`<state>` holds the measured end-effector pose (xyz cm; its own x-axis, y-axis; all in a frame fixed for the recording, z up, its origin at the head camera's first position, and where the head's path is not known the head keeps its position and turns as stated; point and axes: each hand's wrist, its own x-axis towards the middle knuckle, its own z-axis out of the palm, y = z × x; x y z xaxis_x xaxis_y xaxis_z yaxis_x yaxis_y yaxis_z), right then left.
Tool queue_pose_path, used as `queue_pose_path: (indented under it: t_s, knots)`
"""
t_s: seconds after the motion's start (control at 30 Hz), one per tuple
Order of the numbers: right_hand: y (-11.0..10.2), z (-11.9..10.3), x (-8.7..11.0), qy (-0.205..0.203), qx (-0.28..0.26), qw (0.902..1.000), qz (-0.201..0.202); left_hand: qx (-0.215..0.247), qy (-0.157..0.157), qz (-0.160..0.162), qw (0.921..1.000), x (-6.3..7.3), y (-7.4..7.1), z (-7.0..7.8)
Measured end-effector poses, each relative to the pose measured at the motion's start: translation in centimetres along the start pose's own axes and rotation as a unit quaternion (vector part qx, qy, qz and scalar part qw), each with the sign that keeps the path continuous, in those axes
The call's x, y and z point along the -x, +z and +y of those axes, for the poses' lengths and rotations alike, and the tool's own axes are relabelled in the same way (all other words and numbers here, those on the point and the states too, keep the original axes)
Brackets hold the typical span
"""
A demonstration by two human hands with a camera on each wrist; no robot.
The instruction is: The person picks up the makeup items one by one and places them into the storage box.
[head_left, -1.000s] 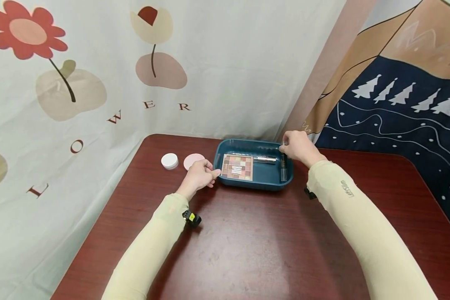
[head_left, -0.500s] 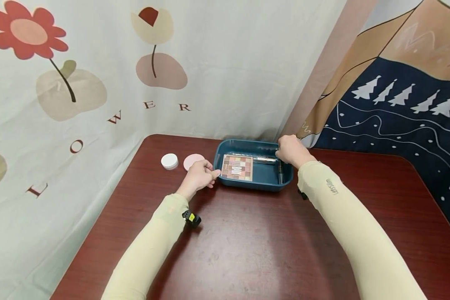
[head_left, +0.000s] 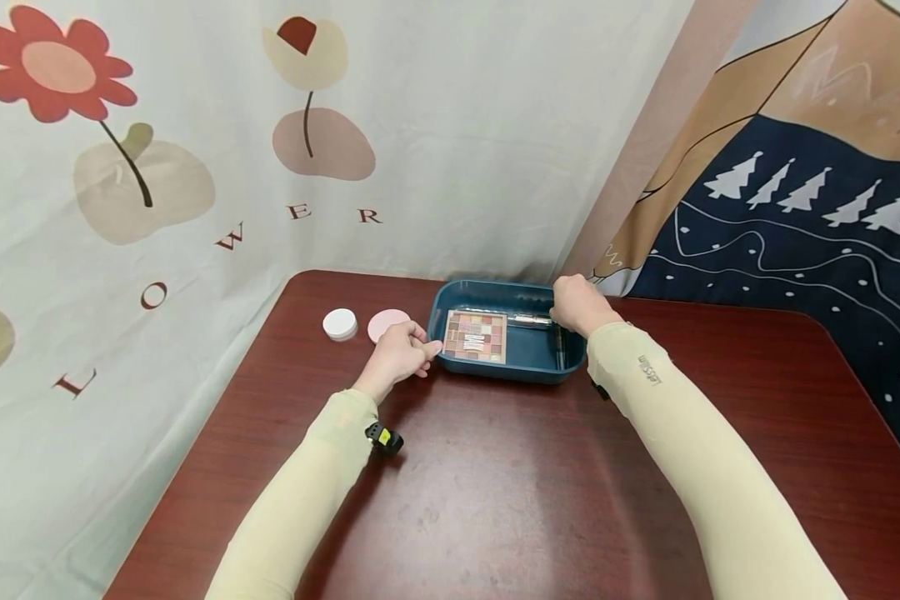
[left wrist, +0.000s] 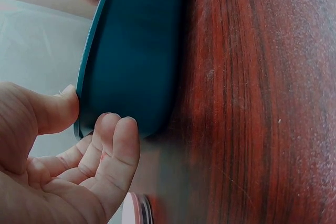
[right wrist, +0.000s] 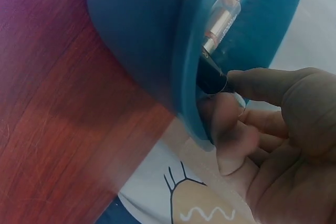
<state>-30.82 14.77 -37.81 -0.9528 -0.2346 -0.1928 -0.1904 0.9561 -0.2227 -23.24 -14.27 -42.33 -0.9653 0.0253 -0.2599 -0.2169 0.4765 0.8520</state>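
Observation:
A blue plastic tray (head_left: 521, 374) stands on the table. My left hand (head_left: 395, 357) pinches its near left corner; in the left wrist view the thumb is at the rim and the fingers lie against the outer wall (left wrist: 139, 40). Over the tray's far right corner, my right hand (head_left: 581, 305) holds the end of a slim black cosmetic tube (head_left: 560, 348), which lies along the right wall inside. In the right wrist view the black tube (right wrist: 211, 76) sits between thumb and fingers. An eyeshadow palette (head_left: 475, 337) and a clear-capped cosmetic tube (head_left: 530, 322) also lie in the tray.
Left of the tray are a round white jar (head_left: 340, 323) and a flat pink round case (head_left: 386, 322), the latter close to my left hand. A printed curtain (head_left: 457, 192) hangs behind the far edge of the reddish-brown table (head_left: 480, 500).
My right hand has moved left and down into the tray's right end, and the black tube has come down with it. The left hand has stayed at the tray's corner.

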Motion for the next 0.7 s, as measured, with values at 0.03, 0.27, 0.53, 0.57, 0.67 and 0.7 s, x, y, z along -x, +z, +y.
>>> queue_pose_path:
  t_s: [0.03, 0.27, 0.53, 0.57, 0.67, 0.7]
  knots:
    - [0.1, 0.0, 0.0, 0.001, 0.001, 1.0000, 0.001, 0.000, 0.000, 0.001, 1.0000, 0.0, 0.0, 0.0]
    - [0.7, -0.1, -0.6, 0.002, 0.031, 0.9995, -0.002, 0.002, 0.010, 0.001, 0.9999, 0.1, 0.0, 0.1]
    - [1.1, -0.3, -0.8, 0.007, 0.034, 0.9994, -0.006, 0.005, 0.011, 0.003, 0.9999, 0.0, -0.1, 0.1]
    - [1.2, -0.4, -0.8, 0.005, 0.038, 0.9993, -0.004, 0.004, 0.011, 0.003, 0.9999, 0.0, -0.1, 0.1]
    - [1.3, -0.4, -0.7, 0.000, 0.046, 0.9989, -0.002, 0.002, 0.009, 0.003, 1.0000, 0.0, -0.1, 0.0]
    - [1.3, -0.4, -0.7, -0.002, 0.049, 0.9988, -0.001, 0.001, 0.009, 0.002, 1.0000, 0.0, -0.1, 0.0]
